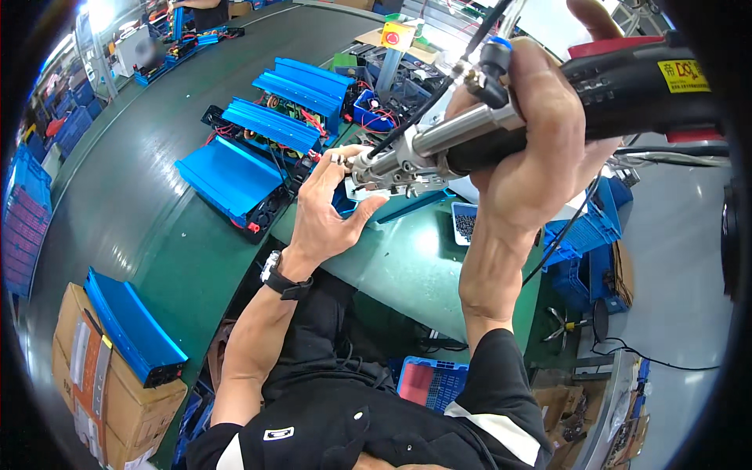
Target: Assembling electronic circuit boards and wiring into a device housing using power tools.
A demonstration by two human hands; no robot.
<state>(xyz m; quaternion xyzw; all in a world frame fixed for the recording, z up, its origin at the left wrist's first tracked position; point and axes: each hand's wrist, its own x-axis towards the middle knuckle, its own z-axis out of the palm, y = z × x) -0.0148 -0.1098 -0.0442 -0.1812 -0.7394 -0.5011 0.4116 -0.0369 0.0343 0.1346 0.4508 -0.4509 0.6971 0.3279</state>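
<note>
My right hand (540, 117) is wrapped round a black and red power screwdriver (619, 86) with a metal feed head (462, 133) and a thin black hose. The tool slants down to the left. My left hand (325, 211), with a watch (283, 278) on its wrist, curls its fingers and thumb about the tool's nose end. A pale metal plate and a blue metal piece show between thumb and fingers; what exactly they grip is partly hidden. Just left of that hand are blue ribbed metal housings (270, 125) with circuit parts and wires.
A small tray of screws (464, 223) sits on the green bench (407, 266). A conveyor (141, 188) runs along the left. On a carton (125, 399) at lower left lies another blue housing (133, 325). Blue crates (587, 223) stand at right. Another person (205, 14) works at the far end.
</note>
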